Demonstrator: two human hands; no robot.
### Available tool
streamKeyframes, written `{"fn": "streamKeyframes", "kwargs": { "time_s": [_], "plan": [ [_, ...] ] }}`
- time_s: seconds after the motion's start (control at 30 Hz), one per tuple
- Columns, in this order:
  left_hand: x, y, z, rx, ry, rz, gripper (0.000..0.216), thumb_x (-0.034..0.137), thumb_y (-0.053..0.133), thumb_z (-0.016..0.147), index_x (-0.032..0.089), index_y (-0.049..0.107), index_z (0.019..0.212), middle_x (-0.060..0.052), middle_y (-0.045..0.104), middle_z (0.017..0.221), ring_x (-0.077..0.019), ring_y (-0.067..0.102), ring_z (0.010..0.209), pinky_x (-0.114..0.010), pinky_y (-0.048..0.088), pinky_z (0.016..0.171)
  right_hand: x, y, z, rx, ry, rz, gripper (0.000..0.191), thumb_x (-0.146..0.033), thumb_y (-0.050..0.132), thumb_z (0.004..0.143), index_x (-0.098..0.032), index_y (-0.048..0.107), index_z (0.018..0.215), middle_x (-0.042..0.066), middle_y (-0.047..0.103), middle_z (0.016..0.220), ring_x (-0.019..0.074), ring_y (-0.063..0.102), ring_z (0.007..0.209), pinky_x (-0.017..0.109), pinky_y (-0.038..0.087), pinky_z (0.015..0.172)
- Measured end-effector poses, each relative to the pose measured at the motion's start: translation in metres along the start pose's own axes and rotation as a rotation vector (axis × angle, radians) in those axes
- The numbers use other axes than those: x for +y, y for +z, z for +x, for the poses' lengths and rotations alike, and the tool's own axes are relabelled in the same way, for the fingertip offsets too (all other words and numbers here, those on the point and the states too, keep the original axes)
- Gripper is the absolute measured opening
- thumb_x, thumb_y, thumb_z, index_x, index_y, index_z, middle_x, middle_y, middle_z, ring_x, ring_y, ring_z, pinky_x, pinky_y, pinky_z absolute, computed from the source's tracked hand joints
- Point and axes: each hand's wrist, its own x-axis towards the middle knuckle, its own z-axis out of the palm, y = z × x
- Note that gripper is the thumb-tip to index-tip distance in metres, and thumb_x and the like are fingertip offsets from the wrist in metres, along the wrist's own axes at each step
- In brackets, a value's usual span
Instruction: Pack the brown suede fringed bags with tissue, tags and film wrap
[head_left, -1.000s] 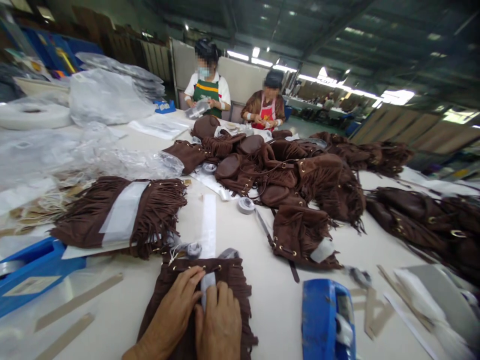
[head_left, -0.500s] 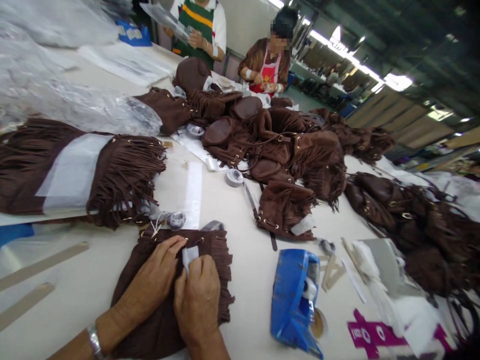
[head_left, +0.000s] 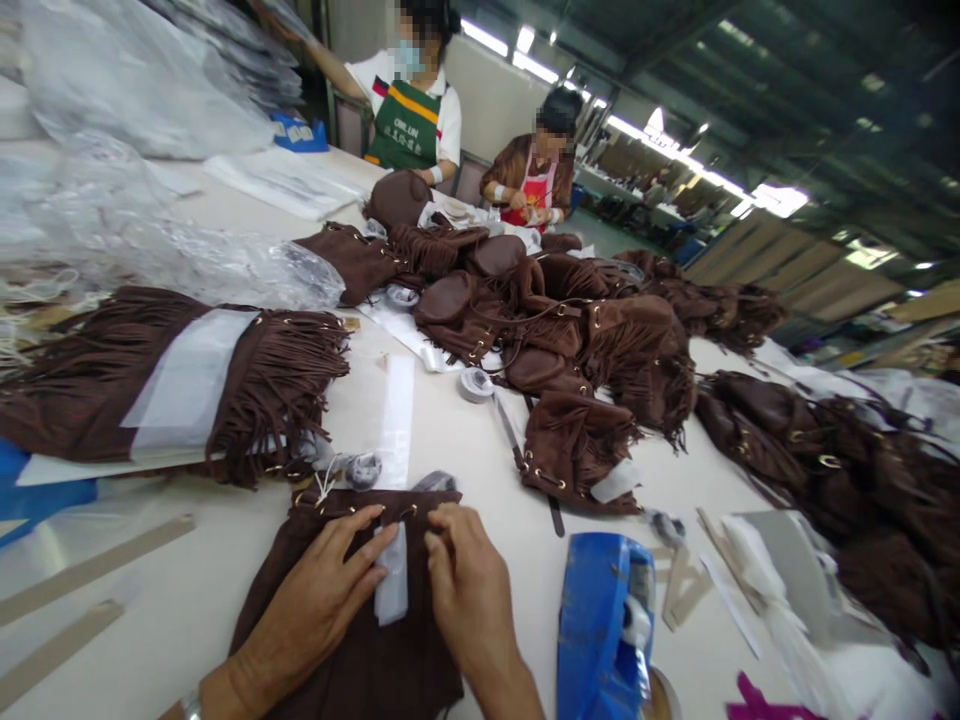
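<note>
A dark brown fringed suede bag [head_left: 337, 660] with gold eyelets along its top edge lies in front of me. A small translucent plastic strip [head_left: 393, 590] rests on it. My left hand [head_left: 322, 590] is open across the bag, its stretched fingertips touching the strip's upper left side. Just right of the strip, my right hand [head_left: 476, 585] hovers over or touches the bag's upper right part, fingers bent and slightly apart, with nothing visible in them. It hides much of the fringe on that side. A wrapped grey roll [head_left: 363, 470] with white string lies at the bag's top edge.
A blue tape dispenser [head_left: 592, 620] stands at right. Another fringed bag [head_left: 277, 380] with a plastic band lies at left; more brown bags [head_left: 555, 320] are heaped beyond. Flat strips [head_left: 97, 570] lie at left, clear plastic [head_left: 150, 90] behind. Two people work across the table.
My right hand has let go of the plastic strip and moved right. The strip now lies flatter on the bag. A co-worker's arm has reached out to the left.
</note>
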Motion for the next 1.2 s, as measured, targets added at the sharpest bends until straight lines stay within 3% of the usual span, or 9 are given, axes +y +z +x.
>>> {"fn": "streamKeyframes", "kwargs": {
  "time_s": [0.13, 0.23, 0.37, 0.47, 0.63, 0.73, 0.93, 1.1, 1.2],
  "plan": [
    [0.002, -0.002, 0.000, 0.020, -0.012, 0.009, 0.052, 0.032, 0.052, 0.097, 0.029, 0.041, 0.148, -0.009, 0.041, 0.152, -0.0237, 0.049, 0.129, -0.040, 0.048, 0.107, 0.017, -0.019, 0.051, -0.192, -0.077, -0.093, 0.031, -0.014, 0.051, 0.092, -0.021, 0.059, 0.121, 0.007, 0.065, 0.120, 0.0189, 0.060, 0.112, 0.032, 0.046, 0.096],
    [0.002, 0.000, 0.000, 0.018, -0.014, 0.016, 0.053, 0.032, 0.052, 0.096, 0.030, 0.041, 0.148, -0.009, 0.036, 0.156, -0.0237, 0.048, 0.131, -0.039, 0.048, 0.106, 0.027, -0.029, 0.090, -0.504, -0.024, -0.141, 0.018, -0.024, 0.053, 0.094, -0.021, 0.068, 0.104, 0.002, 0.070, 0.095, 0.0167, 0.065, 0.090, 0.027, 0.047, 0.080],
    [0.001, 0.004, -0.002, -0.002, -0.007, 0.060, 0.056, 0.032, 0.054, 0.095, 0.030, 0.040, 0.149, -0.009, 0.032, 0.158, -0.0261, 0.043, 0.136, -0.040, 0.046, 0.108, 0.038, -0.038, 0.143, -1.045, 0.205, -0.080, 0.022, -0.021, 0.048, 0.096, -0.016, 0.068, 0.089, -0.005, 0.053, 0.059, 0.0092, 0.052, 0.055, 0.020, 0.039, 0.055],
    [-0.001, 0.005, -0.002, -0.017, 0.014, 0.086, 0.056, 0.030, 0.054, 0.094, 0.028, 0.040, 0.149, -0.009, 0.032, 0.159, -0.0260, 0.042, 0.137, -0.037, 0.045, 0.107, 0.048, -0.032, 0.176, -1.362, 0.364, 0.013, 0.019, -0.011, 0.051, 0.090, -0.014, 0.068, 0.098, -0.008, 0.048, 0.056, 0.0055, 0.040, 0.044, 0.018, 0.032, 0.046],
    [-0.007, 0.009, 0.000, -0.007, 0.056, 0.107, 0.051, 0.032, 0.052, 0.094, 0.028, 0.047, 0.145, -0.011, 0.042, 0.153, -0.0248, 0.052, 0.127, -0.035, 0.046, 0.100, 0.060, -0.004, 0.201, -1.646, 0.461, 0.055, 0.027, -0.003, 0.056, 0.084, -0.011, 0.068, 0.107, -0.008, 0.052, 0.063, 0.0044, 0.039, 0.045, 0.017, 0.031, 0.044],
    [-0.011, 0.017, -0.004, 0.016, 0.051, 0.087, 0.049, 0.032, 0.051, 0.094, 0.030, 0.049, 0.143, -0.013, 0.046, 0.150, -0.0247, 0.057, 0.119, -0.035, 0.046, 0.096, 0.063, 0.011, 0.206, -1.769, 0.406, -0.005, 0.030, -0.003, 0.061, 0.083, -0.009, 0.068, 0.112, -0.007, 0.056, 0.067, 0.0059, 0.048, 0.054, 0.017, 0.039, 0.051],
    [-0.011, 0.021, -0.011, -0.047, -0.011, 0.042, 0.055, 0.026, 0.054, 0.092, 0.033, 0.044, 0.146, -0.015, 0.042, 0.153, -0.0254, 0.059, 0.116, -0.036, 0.045, 0.094, 0.051, 0.019, 0.218, -1.860, 0.069, -0.226, 0.029, -0.014, 0.062, 0.083, -0.012, 0.072, 0.111, -0.001, 0.069, 0.078, 0.0100, 0.060, 0.067, 0.018, 0.043, 0.060],
    [-0.004, 0.019, -0.008, -0.075, -0.097, -0.014, 0.051, 0.029, 0.052, 0.094, 0.036, 0.046, 0.144, -0.011, 0.038, 0.157, -0.0243, 0.060, 0.112, -0.038, 0.043, 0.096, 0.030, 0.012, 0.215, -1.799, -0.216, -0.554, 0.024, -0.014, 0.057, 0.084, -0.009, 0.077, 0.095, 0.010, 0.075, 0.084, 0.0180, 0.066, 0.071, 0.025, 0.038, 0.053],
    [-0.004, 0.018, -0.007, -0.090, -0.104, -0.019, 0.051, 0.029, 0.051, 0.094, 0.037, 0.045, 0.145, -0.011, 0.039, 0.157, -0.0250, 0.060, 0.110, -0.038, 0.044, 0.093, 0.034, 0.013, 0.200, -1.690, -0.254, -0.577, 0.016, -0.013, 0.063, 0.078, -0.013, 0.078, 0.086, 0.010, 0.075, 0.079, 0.0200, 0.068, 0.071, 0.025, 0.041, 0.055]
  ]
}}
